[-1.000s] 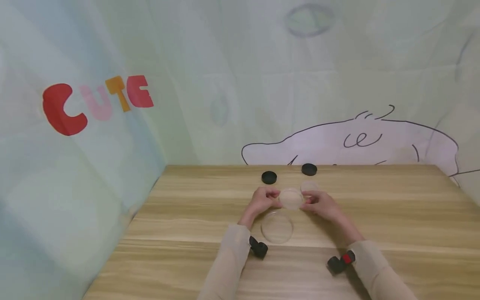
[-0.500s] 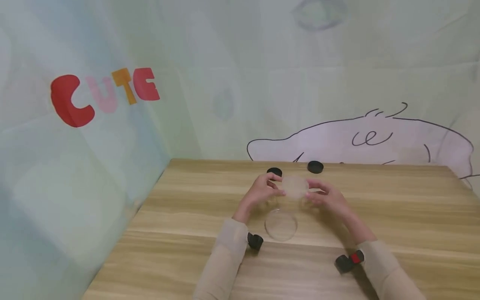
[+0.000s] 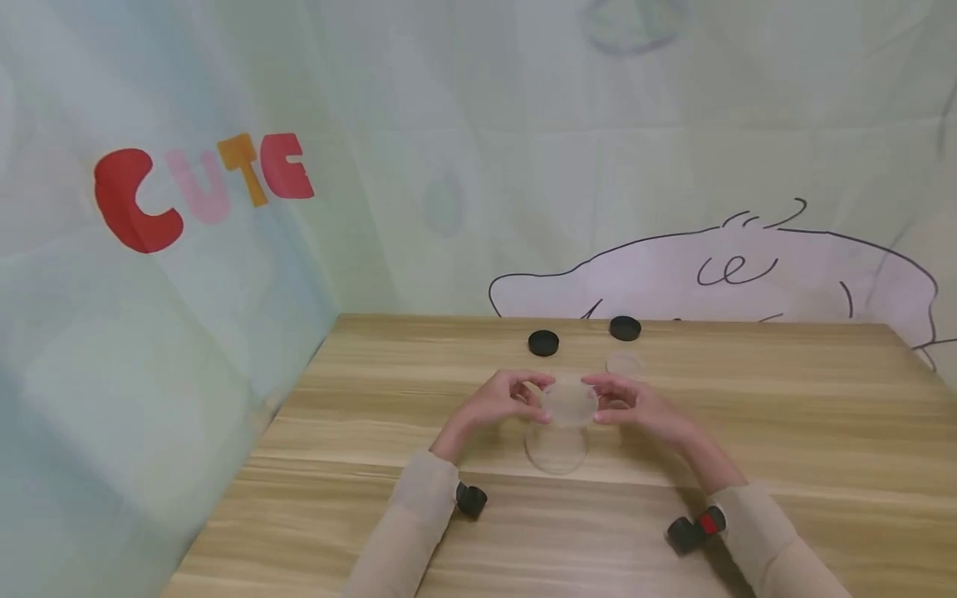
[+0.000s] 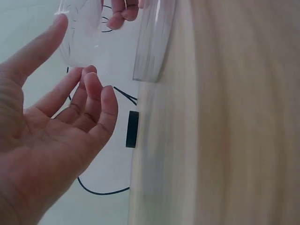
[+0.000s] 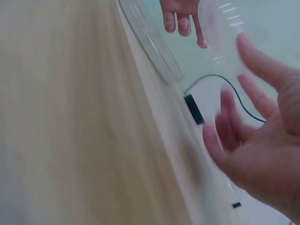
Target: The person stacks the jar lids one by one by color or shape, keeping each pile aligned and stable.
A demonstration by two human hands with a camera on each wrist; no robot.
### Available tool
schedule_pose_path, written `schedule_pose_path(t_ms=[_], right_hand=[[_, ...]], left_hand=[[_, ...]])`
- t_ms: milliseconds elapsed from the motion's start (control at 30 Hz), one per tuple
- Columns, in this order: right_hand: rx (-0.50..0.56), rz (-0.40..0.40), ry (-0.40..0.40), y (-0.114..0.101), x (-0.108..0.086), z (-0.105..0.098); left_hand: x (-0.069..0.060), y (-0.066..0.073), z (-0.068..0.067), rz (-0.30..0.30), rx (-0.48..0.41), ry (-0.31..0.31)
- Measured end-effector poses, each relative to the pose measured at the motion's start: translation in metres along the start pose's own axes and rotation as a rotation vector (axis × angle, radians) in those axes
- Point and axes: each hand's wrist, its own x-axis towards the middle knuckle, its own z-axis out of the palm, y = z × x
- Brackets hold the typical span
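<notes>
Both hands hold a clear round dish (image 3: 570, 402) by its opposite sides, above the table. My left hand (image 3: 508, 399) pinches its left edge between thumb and fingers; the left wrist view shows the same dish (image 4: 83, 37) between thumb and fingertips of the left hand (image 4: 61, 112). On the other side, my right hand (image 3: 643, 405) pinches the right edge; in the right wrist view the right hand (image 5: 267, 126) is partly blurred. A larger clear round dish (image 3: 556, 450) lies on the table just in front, its far part covered by the held one.
Two black round lids stand near the table's back edge, one at the left (image 3: 543, 343) and one further right (image 3: 625, 328). A small clear disc (image 3: 624, 364) lies behind the right hand. A printed cloth (image 3: 419, 166) hangs behind the wooden table (image 3: 336, 498).
The held dish was lifted off the table from between the small disc and the larger dish, then brought back toward the body, now partly over the larger dish. Both hands moved with it.
</notes>
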Motion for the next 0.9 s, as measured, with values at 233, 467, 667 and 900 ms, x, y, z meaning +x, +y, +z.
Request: schedule_pose_path(t_ms=[233, 467, 667, 900], right_hand=[[-0.090, -0.058, -0.046, 0.008, 0.005, 0.010], [-0.108, -0.030, -0.104, 0.012, 0.001, 0.021], [-0.095, -0.038, -0.102, 0.015, 0.003, 0.021], [-0.142, -0.129, -0.108, 0.016, 0.003, 0.018]], left_hand=[[-0.010, -0.008, -0.004, -0.012, 0.050, -0.042], [-0.015, -0.020, -0.004, -0.041, 0.076, -0.154], [-0.012, -0.023, -0.001, -0.042, 0.098, -0.146], [-0.010, -0.022, 0.002, -0.054, 0.141, -0.143]])
